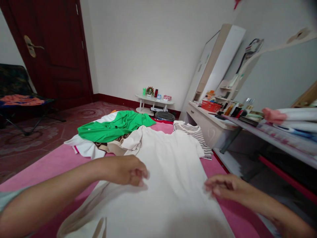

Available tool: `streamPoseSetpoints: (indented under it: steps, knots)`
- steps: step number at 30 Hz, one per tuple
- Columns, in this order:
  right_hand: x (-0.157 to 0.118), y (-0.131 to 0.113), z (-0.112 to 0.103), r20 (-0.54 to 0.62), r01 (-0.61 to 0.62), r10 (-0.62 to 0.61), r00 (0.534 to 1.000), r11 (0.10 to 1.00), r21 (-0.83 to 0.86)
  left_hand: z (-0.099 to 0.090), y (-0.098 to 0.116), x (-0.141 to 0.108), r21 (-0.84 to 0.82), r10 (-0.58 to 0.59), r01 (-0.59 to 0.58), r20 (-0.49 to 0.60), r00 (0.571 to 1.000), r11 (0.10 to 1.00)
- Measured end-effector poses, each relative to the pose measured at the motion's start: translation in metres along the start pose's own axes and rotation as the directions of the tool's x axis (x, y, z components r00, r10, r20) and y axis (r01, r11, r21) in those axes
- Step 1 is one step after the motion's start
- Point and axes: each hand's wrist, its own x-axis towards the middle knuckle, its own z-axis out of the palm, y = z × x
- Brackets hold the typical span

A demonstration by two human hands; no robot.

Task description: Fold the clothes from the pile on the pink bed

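A long white short-sleeved garment (170, 168), like a dress or long shirt, lies spread over the pink bed cover (54, 165), its neck end away from me. My left hand (131, 170) is above its left half, fingers loosely curled with gaps between them and no cloth seen in them. Along the garment's right edge is my right hand (223, 186), its fingers bent and slightly apart. Whether its fingertips touch the cloth is hard to tell. Beyond my left hand lies a crumpled green garment (116, 124) on other white and brown-patterned clothes. A striped top (200, 135) is partly under the white garment's right sleeve.
A dressing table (210, 119) with a red basket (211, 105) and bottles stands at right. Nearer is a side table (274, 140) bearing folded cloth (297, 115). A small white table (155, 99) is by the far wall, a folding chair (22, 89) at left.
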Motion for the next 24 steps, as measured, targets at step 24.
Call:
streamPoseSetpoints:
  steps: [24]
  knots:
    - [0.168,0.045,-0.113,-0.860,-0.733,0.045,0.508,0.547,-0.404,0.058,-0.085,0.147,0.341,-0.090,0.419,-0.677,0.730,0.841]
